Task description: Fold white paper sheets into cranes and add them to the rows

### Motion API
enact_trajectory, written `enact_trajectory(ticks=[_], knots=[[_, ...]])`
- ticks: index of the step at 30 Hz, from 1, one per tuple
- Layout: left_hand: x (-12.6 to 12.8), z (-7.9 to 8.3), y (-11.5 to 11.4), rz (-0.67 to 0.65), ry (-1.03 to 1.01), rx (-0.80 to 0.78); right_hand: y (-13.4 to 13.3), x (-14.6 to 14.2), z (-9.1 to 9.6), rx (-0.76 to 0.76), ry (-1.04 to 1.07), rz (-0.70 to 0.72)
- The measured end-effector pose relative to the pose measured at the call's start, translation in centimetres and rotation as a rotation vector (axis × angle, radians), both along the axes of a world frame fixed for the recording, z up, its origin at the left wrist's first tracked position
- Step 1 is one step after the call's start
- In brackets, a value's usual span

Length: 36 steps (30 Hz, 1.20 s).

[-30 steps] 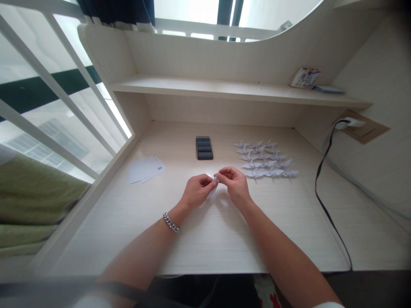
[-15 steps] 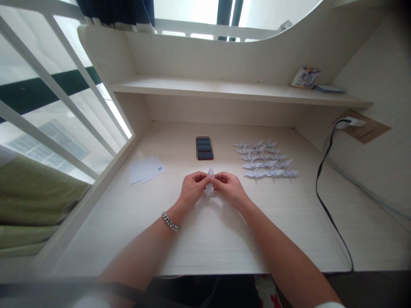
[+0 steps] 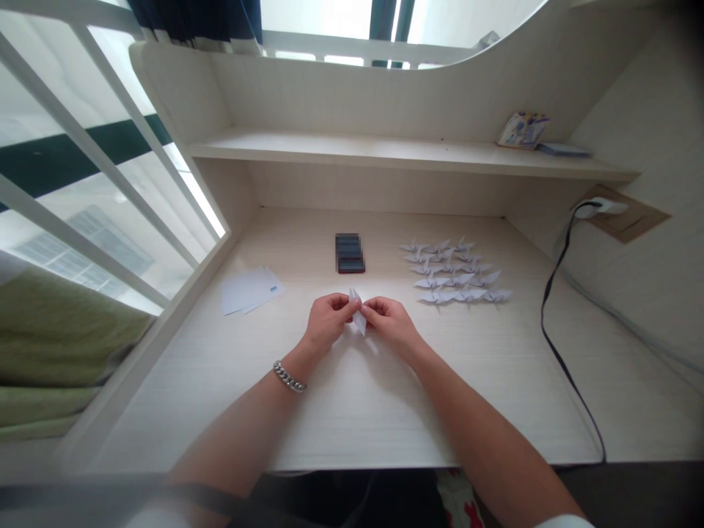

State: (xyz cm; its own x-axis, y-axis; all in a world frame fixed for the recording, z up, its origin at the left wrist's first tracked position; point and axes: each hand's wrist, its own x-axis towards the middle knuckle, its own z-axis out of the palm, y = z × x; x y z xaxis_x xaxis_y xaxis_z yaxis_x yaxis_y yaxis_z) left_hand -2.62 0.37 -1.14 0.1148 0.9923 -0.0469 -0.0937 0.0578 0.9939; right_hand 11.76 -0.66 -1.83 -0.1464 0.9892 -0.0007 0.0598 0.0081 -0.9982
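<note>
A narrow, diamond-shaped piece of folded white paper (image 3: 358, 320) is pinched between both hands above the desk, tilted with its top leaning left. My left hand (image 3: 328, 318), a silver chain bracelet at its wrist, grips the upper left side with thumb and fingers. On the right edge, my right hand (image 3: 391, 321) pinches the same paper. Fingertips cover its middle. Rows of white folded paper cranes (image 3: 459, 281) stand on the desk to the right of my hands. Flat white paper sheets (image 3: 246, 292) lie to the left, the top ones overlapping.
A dark phone-like object (image 3: 350, 254), its face blurred out, lies beyond my hands. A black cable (image 3: 545, 308) runs from the wall socket (image 3: 624, 213) down the desk's right side. Above the back is a shelf (image 3: 352, 150) with a small colourful box (image 3: 523, 130). White rails stand at left.
The folded paper has turned from upright to tilted, its upper tip now to the left and its lower tip to the right. Both hands keep hold and have barely shifted.
</note>
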Motion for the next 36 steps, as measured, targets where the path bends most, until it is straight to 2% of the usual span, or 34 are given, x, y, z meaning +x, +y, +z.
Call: enact_trajectory(ticks=[3, 6, 8, 13, 19, 23, 30, 36], knots=[[0.0, -0.2, 0.0, 0.011, -0.034, -0.02, -0.2, -0.2, -0.1, 0.049, -0.09, 0.031], [0.1, -0.4, 0.1, 0.018, -0.059, -0.017, -0.3, -0.3, -0.1, 0.085, -0.136, -0.019], [0.1, -0.5, 0.1, 0.033, -0.056, -0.008, -0.3, -0.5, 0.1, 0.063, -0.091, -0.04], [0.1, -0.3, 0.1, 0.09, -0.061, -0.011, -0.6, -0.8, 0.6, -0.067, 0.052, 0.06], [-0.3, 0.1, 0.1, -0.023, -0.148, -0.093, -0.7, -0.3, 1.0, -0.104, 0.033, 0.058], [-0.5, 0.3, 0.2, -0.004, -0.128, -0.077, -0.7, 0.0, 1.5, -0.148, 0.005, 0.076], [-0.5, 0.5, 0.1, 0.025, -0.173, -0.087, -0.6, -0.1, 0.9, -0.11, 0.123, 0.103], [-0.4, 0.6, 0.1, 0.036, -0.192, -0.096, -0.5, 0.0, 0.7, -0.106, 0.115, 0.113]])
